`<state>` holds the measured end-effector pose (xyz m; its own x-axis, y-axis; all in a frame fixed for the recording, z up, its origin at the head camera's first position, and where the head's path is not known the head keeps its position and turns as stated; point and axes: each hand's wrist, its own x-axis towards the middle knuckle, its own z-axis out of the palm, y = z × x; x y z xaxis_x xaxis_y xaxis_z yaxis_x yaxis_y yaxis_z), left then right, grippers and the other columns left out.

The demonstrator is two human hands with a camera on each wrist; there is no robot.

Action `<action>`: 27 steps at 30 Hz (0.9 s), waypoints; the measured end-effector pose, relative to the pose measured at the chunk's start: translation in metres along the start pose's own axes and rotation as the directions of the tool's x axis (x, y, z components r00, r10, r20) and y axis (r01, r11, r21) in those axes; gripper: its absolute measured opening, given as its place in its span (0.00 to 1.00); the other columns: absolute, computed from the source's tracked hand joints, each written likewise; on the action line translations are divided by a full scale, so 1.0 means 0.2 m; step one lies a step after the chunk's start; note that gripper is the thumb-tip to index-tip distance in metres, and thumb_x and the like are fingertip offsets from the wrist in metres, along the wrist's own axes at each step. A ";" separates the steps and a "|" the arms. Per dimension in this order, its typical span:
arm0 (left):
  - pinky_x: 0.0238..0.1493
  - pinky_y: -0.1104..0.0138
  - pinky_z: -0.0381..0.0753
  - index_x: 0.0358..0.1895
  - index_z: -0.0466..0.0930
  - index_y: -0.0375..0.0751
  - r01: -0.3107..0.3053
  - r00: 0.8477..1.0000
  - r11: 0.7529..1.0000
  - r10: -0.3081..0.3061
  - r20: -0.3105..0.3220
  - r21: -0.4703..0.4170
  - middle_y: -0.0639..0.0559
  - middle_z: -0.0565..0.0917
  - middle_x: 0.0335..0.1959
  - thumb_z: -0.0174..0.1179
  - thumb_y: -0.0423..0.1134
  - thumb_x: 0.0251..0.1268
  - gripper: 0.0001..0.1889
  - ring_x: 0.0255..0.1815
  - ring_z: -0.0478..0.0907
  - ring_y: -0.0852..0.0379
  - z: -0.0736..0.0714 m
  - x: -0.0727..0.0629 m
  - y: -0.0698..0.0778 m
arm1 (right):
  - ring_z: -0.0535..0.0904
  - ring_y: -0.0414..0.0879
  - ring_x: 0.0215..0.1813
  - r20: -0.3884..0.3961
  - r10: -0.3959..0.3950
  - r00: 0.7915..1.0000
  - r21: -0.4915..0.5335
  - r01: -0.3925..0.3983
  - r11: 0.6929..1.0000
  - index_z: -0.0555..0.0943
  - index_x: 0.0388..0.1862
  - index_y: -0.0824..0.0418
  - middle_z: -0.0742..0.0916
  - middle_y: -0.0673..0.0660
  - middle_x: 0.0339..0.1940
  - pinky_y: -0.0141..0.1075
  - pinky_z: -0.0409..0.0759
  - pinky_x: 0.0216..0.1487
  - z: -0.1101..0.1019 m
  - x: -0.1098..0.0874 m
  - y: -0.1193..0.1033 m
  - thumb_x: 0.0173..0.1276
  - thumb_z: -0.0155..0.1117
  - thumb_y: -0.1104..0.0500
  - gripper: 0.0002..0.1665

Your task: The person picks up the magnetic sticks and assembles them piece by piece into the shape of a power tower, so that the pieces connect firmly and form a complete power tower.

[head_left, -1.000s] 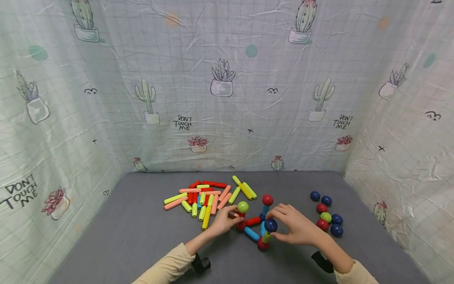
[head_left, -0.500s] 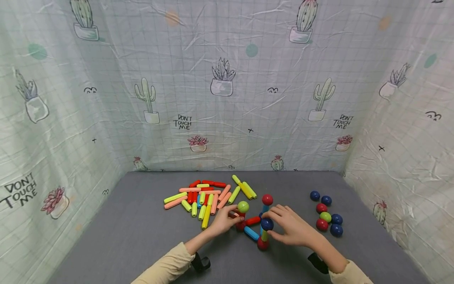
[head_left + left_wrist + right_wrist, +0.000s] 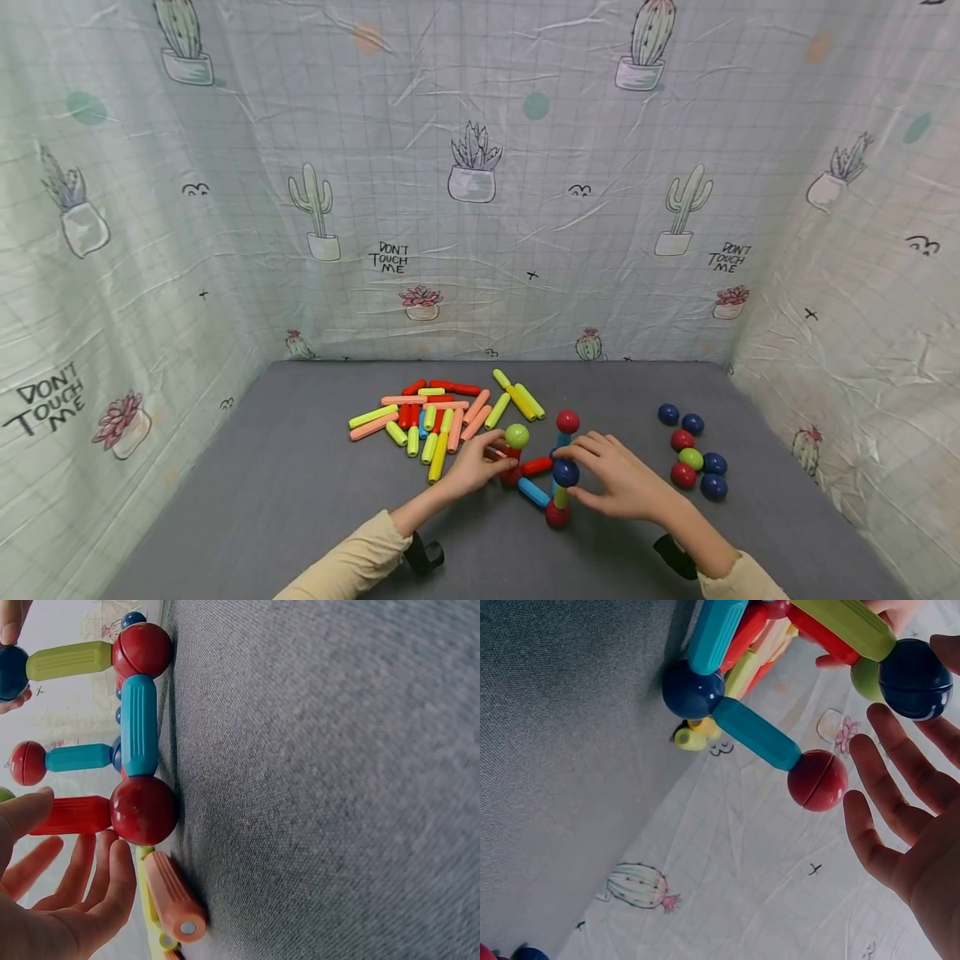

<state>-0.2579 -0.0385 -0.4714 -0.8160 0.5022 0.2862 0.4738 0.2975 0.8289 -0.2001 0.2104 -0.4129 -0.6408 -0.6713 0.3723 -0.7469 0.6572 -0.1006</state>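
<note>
Left hand (image 3: 474, 463): pinches upright red rod (image 3: 73, 815)
Right hand (image 3: 621, 482): pinches blue ball (image 3: 915, 680)
Cloth (image 3: 465, 75): printed with "DON'T TOUCH ME"

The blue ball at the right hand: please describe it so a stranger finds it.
On the grey table stands a ball-and-stick frame. At its nearest corner, a green stick rises from a red ball. The blue ball tops that stick; the other raised balls are red and green.

1. Through my head view, the left forearm (image 3: 420, 510) angles inward.
2. I see the left hand (image 3: 472, 467) gripping, thumb (image 3: 24, 814) opposite bent fingers (image 3: 118, 876).
3. The right forearm (image 3: 699, 540) slants inward too.
4. I see the right hand (image 3: 622, 479) pinching, other fingers (image 3: 885, 781) fanned apart.
</note>
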 end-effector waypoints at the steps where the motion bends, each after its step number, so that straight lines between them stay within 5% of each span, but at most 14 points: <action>1: 0.38 0.67 0.79 0.49 0.73 0.35 0.006 1.000 1.000 -0.006 0.008 -0.006 0.39 0.80 0.39 0.60 0.34 0.55 0.17 0.37 0.80 0.45 0.00 0.00 -0.01 | 0.70 0.35 0.45 -0.002 0.000 1.000 -0.002 0.000 1.000 0.75 0.51 0.49 0.77 0.39 0.42 0.40 0.72 0.45 0.00 0.00 0.00 0.52 0.66 0.49 0.25; 9: 0.39 0.67 0.79 0.48 0.74 0.32 0.021 0.999 0.999 -0.020 0.040 -0.037 0.35 0.79 0.40 0.59 0.30 0.55 0.15 0.38 0.79 0.42 -0.06 -0.03 0.06 | 0.70 0.35 0.44 -0.015 -0.002 1.000 -0.007 0.002 1.000 0.75 0.50 0.49 0.78 0.39 0.42 0.39 0.72 0.45 0.00 -0.01 0.01 0.52 0.66 0.49 0.25; 13: 0.41 0.58 0.78 0.47 0.74 0.30 -0.019 0.999 0.999 0.018 0.032 0.034 0.34 0.79 0.41 0.57 0.29 0.56 0.15 0.38 0.78 0.43 -0.12 -0.02 -0.02 | 0.70 0.34 0.44 -0.008 -0.002 1.000 -0.006 0.002 1.000 0.74 0.51 0.49 0.77 0.39 0.43 0.39 0.72 0.45 0.01 -0.01 0.01 0.52 0.66 0.49 0.25; 15: 0.40 0.58 0.78 0.46 0.75 0.30 -0.041 0.999 0.988 0.038 0.021 0.146 0.35 0.79 0.41 0.57 0.29 0.56 0.14 0.38 0.78 0.45 -0.16 -0.02 -0.07 | 0.70 0.34 0.44 -0.003 -0.002 1.000 -0.004 0.002 1.000 0.74 0.51 0.49 0.77 0.39 0.43 0.39 0.71 0.45 0.01 -0.01 0.01 0.52 0.66 0.49 0.25; 19: 0.35 0.63 0.77 0.44 0.76 0.32 -0.039 0.999 0.931 0.044 -0.006 0.364 0.39 0.78 0.45 0.57 0.28 0.56 0.11 0.42 0.76 0.47 -0.27 -0.01 -0.11 | 0.69 0.34 0.45 0.007 0.006 1.000 -0.002 -0.006 1.000 0.74 0.51 0.48 0.77 0.39 0.43 0.39 0.71 0.45 0.01 -0.01 0.01 0.53 0.66 0.49 0.25; 23: 0.35 0.65 0.75 0.41 0.78 0.36 -0.059 0.998 0.876 0.063 0.007 0.478 0.42 0.76 0.52 0.55 0.29 0.58 0.08 0.46 0.74 0.50 -0.36 0.00 -0.14 | 0.69 0.34 0.45 0.013 0.012 1.000 -0.003 -0.012 1.000 0.74 0.51 0.48 0.77 0.38 0.43 0.39 0.71 0.45 0.01 -0.01 0.01 0.53 0.65 0.49 0.25; 25: 0.34 0.68 0.73 0.41 0.79 0.38 -0.118 0.992 0.800 0.122 0.034 0.588 0.45 0.79 0.46 0.56 0.30 0.57 0.09 0.40 0.74 0.53 -0.40 0.00 -0.15 | 0.69 0.34 0.44 0.012 0.012 1.000 -0.003 -0.012 1.000 0.74 0.51 0.48 0.77 0.38 0.42 0.38 0.71 0.45 0.01 -0.01 0.01 0.53 0.65 0.49 0.25; 27: 0.30 0.71 0.70 0.41 0.80 0.41 -0.178 0.980 0.697 0.186 0.064 0.695 0.49 0.79 0.35 0.57 0.29 0.56 0.10 0.32 0.71 0.57 -0.43 0.00 -0.17 | 0.69 0.34 0.44 0.010 0.009 1.000 -0.004 -0.009 1.000 0.74 0.51 0.48 0.77 0.38 0.42 0.38 0.71 0.45 0.01 -0.01 0.01 0.53 0.65 0.49 0.24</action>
<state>-0.3033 -0.1185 -0.4573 -0.6907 0.5998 0.4038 0.7052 0.6822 0.1930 -0.2004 0.2132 -0.4158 -0.6493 -0.6686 0.3625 -0.7403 0.6647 -0.1000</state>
